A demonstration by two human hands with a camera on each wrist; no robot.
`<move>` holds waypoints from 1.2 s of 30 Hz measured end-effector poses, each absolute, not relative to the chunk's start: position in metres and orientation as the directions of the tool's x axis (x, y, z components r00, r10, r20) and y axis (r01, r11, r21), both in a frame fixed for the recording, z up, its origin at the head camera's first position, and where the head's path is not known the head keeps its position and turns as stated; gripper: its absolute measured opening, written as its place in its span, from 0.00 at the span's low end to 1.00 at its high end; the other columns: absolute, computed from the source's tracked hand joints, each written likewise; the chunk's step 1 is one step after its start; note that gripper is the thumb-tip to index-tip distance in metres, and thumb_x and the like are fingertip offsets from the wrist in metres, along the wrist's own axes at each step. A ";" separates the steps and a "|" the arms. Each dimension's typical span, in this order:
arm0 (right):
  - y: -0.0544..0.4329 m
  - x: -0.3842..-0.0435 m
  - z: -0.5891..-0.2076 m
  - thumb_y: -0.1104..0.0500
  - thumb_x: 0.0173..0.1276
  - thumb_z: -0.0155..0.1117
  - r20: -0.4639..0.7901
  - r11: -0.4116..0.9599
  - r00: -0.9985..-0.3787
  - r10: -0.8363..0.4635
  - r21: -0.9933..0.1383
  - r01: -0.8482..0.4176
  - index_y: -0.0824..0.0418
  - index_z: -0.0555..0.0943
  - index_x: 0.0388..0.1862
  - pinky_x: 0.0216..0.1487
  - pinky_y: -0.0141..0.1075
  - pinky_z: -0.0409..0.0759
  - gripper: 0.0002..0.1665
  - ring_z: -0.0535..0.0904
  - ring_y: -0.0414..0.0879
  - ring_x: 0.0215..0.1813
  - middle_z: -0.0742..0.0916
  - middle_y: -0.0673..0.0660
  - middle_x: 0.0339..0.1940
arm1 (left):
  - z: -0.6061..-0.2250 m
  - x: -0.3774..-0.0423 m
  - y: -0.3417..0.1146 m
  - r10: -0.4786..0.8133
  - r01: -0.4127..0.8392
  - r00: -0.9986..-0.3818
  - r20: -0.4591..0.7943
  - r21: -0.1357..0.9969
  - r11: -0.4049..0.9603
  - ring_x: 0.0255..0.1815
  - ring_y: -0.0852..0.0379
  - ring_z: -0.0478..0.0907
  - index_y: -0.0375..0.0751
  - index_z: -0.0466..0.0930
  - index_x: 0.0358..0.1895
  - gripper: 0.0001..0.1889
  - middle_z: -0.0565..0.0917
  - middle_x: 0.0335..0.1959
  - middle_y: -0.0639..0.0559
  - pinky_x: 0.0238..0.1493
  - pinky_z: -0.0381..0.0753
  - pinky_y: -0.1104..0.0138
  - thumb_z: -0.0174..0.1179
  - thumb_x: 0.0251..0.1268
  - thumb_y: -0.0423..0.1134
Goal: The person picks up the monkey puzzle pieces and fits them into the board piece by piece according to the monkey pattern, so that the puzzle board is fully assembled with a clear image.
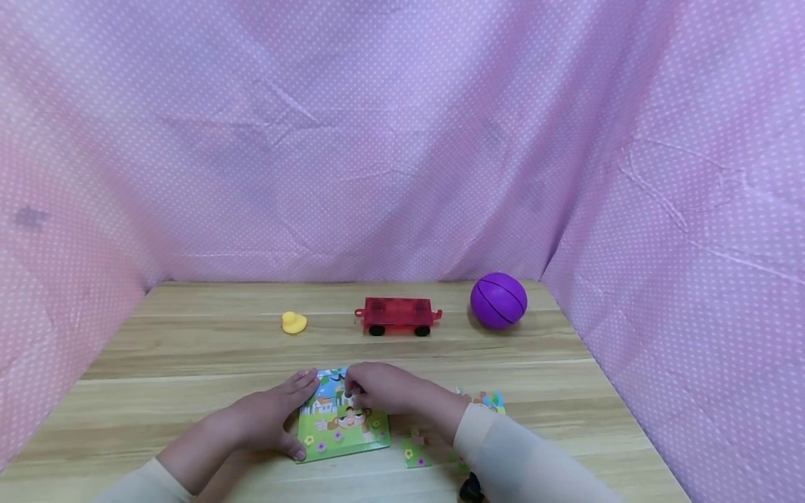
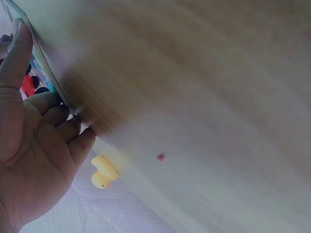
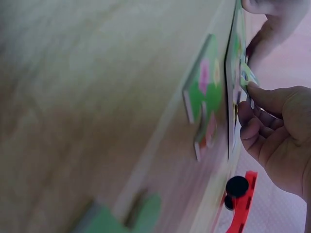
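Note:
A jigsaw puzzle board (image 1: 346, 439) lies flat on the wooden table, printed with a cartoon face, flowers and houses. Along its left side my left hand (image 1: 267, 417) rests spread out, thumb at the near corner and fingertips by the far corner. The left wrist view shows that hand's fingers (image 2: 80, 145) right at the board's edge. Over the board's upper right part, my right hand (image 1: 385, 388) pinches a puzzle piece (image 3: 249, 74) between thumb and fingers. In the head view this hand hides most of the piece and part of the picture.
Loose puzzle pieces (image 1: 415, 455) lie right of the board, partly hidden under the right forearm. Farther back stand a yellow rubber duck (image 1: 294, 323), a red toy wagon (image 1: 397, 312) and a purple ball (image 1: 499, 301). A pink dotted curtain (image 1: 352, 140) surrounds the table.

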State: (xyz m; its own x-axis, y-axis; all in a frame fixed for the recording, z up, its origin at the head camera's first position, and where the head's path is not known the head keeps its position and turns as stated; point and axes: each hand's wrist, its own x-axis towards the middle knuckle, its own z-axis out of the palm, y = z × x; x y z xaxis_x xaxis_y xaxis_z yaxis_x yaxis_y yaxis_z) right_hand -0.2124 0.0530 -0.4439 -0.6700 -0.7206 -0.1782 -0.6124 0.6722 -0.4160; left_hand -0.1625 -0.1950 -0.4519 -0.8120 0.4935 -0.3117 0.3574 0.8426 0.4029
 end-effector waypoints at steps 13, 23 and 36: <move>0.022 -0.205 -0.454 0.53 0.68 0.67 -0.163 0.696 -0.697 -0.699 -0.380 -0.609 0.49 0.78 0.41 0.36 0.24 0.74 0.07 0.73 0.32 0.32 0.79 0.39 0.33 | -0.452 -0.161 -0.197 0.521 0.388 -0.807 -0.277 0.417 0.822 0.80 0.44 0.47 0.44 0.53 0.78 0.61 0.51 0.81 0.50 0.69 0.65 0.44 0.70 0.39 0.69; 0.008 -0.199 -0.454 0.49 0.66 0.69 -0.153 0.729 -0.729 -0.668 -0.334 -0.598 0.48 0.76 0.42 0.33 0.23 0.72 0.12 0.71 0.31 0.32 0.76 0.40 0.33 | -0.452 -0.160 -0.198 0.522 0.391 -0.810 -0.269 0.415 0.821 0.80 0.45 0.48 0.46 0.53 0.78 0.61 0.51 0.81 0.52 0.68 0.67 0.45 0.70 0.40 0.68; 0.001 -0.200 -0.460 0.40 0.62 0.69 -0.195 0.787 -0.767 -0.611 -0.254 -0.562 0.46 0.78 0.34 0.29 0.26 0.72 0.14 0.71 0.33 0.29 0.76 0.40 0.29 | -0.452 -0.161 -0.199 0.537 0.410 -0.804 -0.256 0.415 0.812 0.80 0.44 0.48 0.44 0.54 0.78 0.61 0.51 0.81 0.50 0.70 0.64 0.44 0.70 0.40 0.69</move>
